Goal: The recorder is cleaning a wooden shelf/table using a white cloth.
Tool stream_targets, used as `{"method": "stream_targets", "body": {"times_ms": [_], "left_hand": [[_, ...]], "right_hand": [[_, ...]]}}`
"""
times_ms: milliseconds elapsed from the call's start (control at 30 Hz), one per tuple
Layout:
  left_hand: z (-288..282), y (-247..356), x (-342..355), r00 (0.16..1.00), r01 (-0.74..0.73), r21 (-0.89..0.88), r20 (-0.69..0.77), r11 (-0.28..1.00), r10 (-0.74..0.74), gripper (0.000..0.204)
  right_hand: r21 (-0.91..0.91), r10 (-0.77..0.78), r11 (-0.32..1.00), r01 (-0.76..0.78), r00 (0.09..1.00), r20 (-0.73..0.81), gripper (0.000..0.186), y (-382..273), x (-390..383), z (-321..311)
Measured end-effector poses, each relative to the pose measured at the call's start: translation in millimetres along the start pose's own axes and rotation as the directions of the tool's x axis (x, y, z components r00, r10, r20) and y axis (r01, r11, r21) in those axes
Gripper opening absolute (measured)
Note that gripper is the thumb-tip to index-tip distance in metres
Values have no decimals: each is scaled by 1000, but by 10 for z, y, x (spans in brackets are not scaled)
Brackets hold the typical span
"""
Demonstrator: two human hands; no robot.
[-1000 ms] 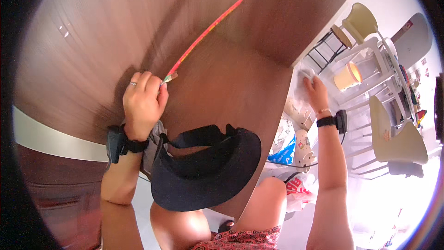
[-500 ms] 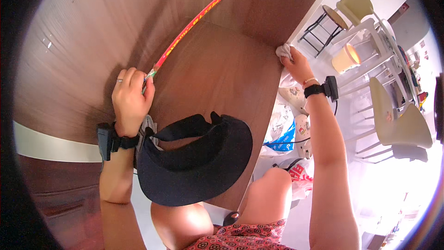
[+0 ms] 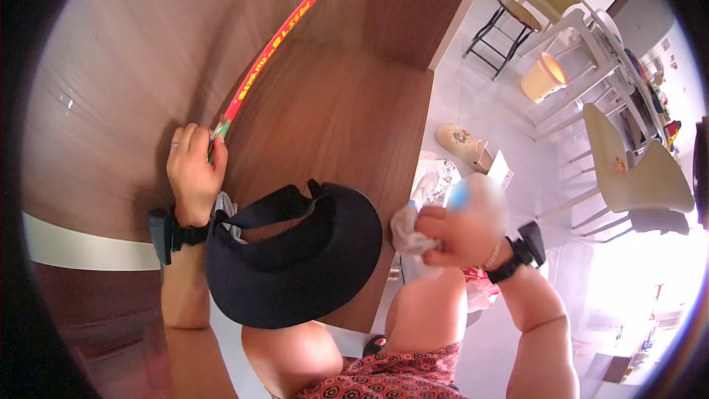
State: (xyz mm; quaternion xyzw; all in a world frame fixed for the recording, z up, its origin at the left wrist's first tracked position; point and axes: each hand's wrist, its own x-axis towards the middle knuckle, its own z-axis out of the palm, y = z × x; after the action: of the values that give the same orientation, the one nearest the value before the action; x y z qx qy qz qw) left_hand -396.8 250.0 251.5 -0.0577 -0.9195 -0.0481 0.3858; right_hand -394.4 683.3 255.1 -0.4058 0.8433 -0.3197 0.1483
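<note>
My left hand (image 3: pixel 193 170) is closed on the green lower end of a thin red strip (image 3: pixel 266 63) with yellow markings, which reaches up along the brown wood panel (image 3: pixel 111 103). Below that hand, a black visor cap (image 3: pixel 292 273) lies on the brown wooden board (image 3: pixel 325 125), with grey cloth partly hidden behind it. My right hand (image 3: pixel 461 240) holds a crumpled pale grey cloth (image 3: pixel 412 225) at the board's right edge, low in the picture. Part of that hand and what is behind it are blurred.
Beyond the board's right edge stand pale chairs (image 3: pixel 617 177), a folding stool (image 3: pixel 517 15), a white table and a cream bucket (image 3: pixel 543 77). A beige clog (image 3: pixel 458 140) and bags lie on the floor beside the board. My bare knees are below.
My right hand has come down along the board's edge toward me with the cloth, from the upper corner. My left hand stays on the strip, which now sits further left in view.
</note>
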Motion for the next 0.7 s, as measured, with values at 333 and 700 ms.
{"method": "stream_targets", "body": {"times_ms": [333,700], "left_hand": [[51,82,13,997,-17,-9,-74,1000,16,15],[118,85,-51,991,61,-19,-116,998,-62,15]], "right_hand": [[529,416,830,-176,827,-378,37,335,67,-417],[-558,-373,780,284,926,-50,61,504,1632,59]]}}
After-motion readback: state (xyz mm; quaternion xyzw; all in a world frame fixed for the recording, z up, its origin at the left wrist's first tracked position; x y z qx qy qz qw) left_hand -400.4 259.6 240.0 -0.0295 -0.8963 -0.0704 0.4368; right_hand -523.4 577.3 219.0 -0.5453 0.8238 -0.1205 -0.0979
